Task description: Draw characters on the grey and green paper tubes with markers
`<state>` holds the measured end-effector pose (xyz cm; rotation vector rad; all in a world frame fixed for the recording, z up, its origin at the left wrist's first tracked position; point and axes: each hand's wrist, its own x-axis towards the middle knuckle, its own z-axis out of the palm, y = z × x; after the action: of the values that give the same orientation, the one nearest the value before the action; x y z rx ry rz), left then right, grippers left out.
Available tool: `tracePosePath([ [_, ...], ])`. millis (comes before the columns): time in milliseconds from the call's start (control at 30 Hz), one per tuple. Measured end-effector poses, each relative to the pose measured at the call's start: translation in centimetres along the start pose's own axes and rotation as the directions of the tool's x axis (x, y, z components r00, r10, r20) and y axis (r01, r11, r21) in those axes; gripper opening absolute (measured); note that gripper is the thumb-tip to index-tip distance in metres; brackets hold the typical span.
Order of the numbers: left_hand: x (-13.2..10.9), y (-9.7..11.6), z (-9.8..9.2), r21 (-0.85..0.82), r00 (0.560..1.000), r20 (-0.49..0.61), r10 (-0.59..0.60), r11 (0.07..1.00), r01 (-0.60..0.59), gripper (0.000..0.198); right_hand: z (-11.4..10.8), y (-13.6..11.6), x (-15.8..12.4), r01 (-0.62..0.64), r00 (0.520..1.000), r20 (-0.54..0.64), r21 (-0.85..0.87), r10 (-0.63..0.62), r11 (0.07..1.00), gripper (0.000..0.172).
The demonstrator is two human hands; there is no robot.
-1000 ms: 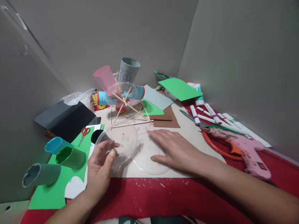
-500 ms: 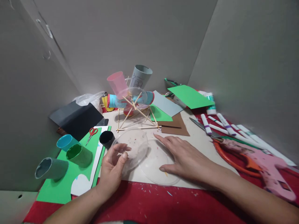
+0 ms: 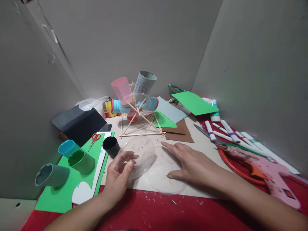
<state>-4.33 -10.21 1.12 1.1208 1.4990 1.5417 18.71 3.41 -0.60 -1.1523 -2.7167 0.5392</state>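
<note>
My left hand (image 3: 121, 173) grips a clear round plastic lid (image 3: 141, 157) by its left edge, tilted up off the board. A second clear lid (image 3: 158, 183) lies flat on the white board (image 3: 199, 150), partly under my right hand (image 3: 191, 163). That hand is open, thumb and fingers spread over the lid's right side; whether it touches the lid I cannot tell. Just beyond stands a model of wooden sticks (image 3: 141, 134) carrying clear discs, a pink cup (image 3: 121, 89), a grey paper cup (image 3: 145, 82) and blue rolls. A black paper cup (image 3: 111, 147) stands beside my left hand.
On the left, green sheets (image 3: 57, 200) bear several paper cups and small red-handled scissors (image 3: 93, 139). Black sheets (image 3: 79, 125) lie behind them. At the right are markers (image 3: 231, 131), large orange-handled scissors (image 3: 231, 163) and a pink glue gun (image 3: 276, 179). Grey panels surround the table.
The lid in my left hand has shifted slightly right relative to the black cup. My right hand keeps nearly the same pose. The whole view has moved a little.
</note>
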Motion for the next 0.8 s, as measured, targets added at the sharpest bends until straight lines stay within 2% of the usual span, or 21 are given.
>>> tracePosePath([
  [67, -0.2, -0.4, -0.2, 0.033, 0.999, 0.026, 0.037, 0.999, -0.038, 0.022, 0.0, -0.1, 0.1, -0.027, 0.999, 0.022, 0.007, 0.027, 1.0, 0.095],
  [133, -0.5, -0.9, -0.5, 0.095, 0.989, 0.078, 0.122, 0.987, -0.13, 0.02, -0.1, -0.2, 0.2, -0.046, 0.998, 0.042, 0.026, 0.045, 0.999, 0.097],
  [233, -0.9, -1.7, -1.1, 0.2, 0.928, 0.228, 0.294, 0.919, -0.34, 0.028, 0.2, 0.1, 0.1, -0.052, 0.998, 0.035, 0.05, 0.05, 0.997, 0.099],
  [300, -1.0, -2.3, -1.3, 0.198, 0.836, 0.387, 0.389, 0.851, -0.487, 0.037, 0.8, 0.6, 0.1, -0.052, 0.999, 0.005, 0.044, 0.052, 0.998, 0.099],
  [400, -0.5, -3.2, -1.4, 0.128, 0.655, 0.613, 0.442, 0.762, -0.634, 0.047, 1.7, 1.7, 0.4, -0.019, 0.998, -0.054, 0.013, 0.02, 1.0, 0.096],
  [433, -0.2, -3.4, -1.3, 0.122, 0.615, 0.661, 0.431, 0.747, -0.654, 0.047, 2.0, 2.0, 0.5, 0.005, 0.997, -0.079, -0.001, -0.005, 1.0, 0.092],
  [467, 0.0, -3.6, -1.2, 0.133, 0.594, 0.694, 0.406, 0.739, -0.66, 0.046, 2.2, 2.2, 0.6, 0.019, 0.996, -0.091, -0.016, -0.021, 1.0, 0.089],
  [633, 0.4, -4.1, -0.7, 0.241, 0.598, 0.738, 0.312, 0.706, -0.666, 0.04, 2.3, 2.5, 0.7, 0.03, 0.993, -0.113, -0.077, -0.038, 0.997, 0.084],
  [800, 0.4, -4.4, -0.3, 0.222, 0.586, 0.732, 0.347, 0.692, -0.687, 0.033, 2.3, 2.5, 0.6, 0.056, 0.993, -0.097, -0.092, -0.065, 0.994, 0.08],
])
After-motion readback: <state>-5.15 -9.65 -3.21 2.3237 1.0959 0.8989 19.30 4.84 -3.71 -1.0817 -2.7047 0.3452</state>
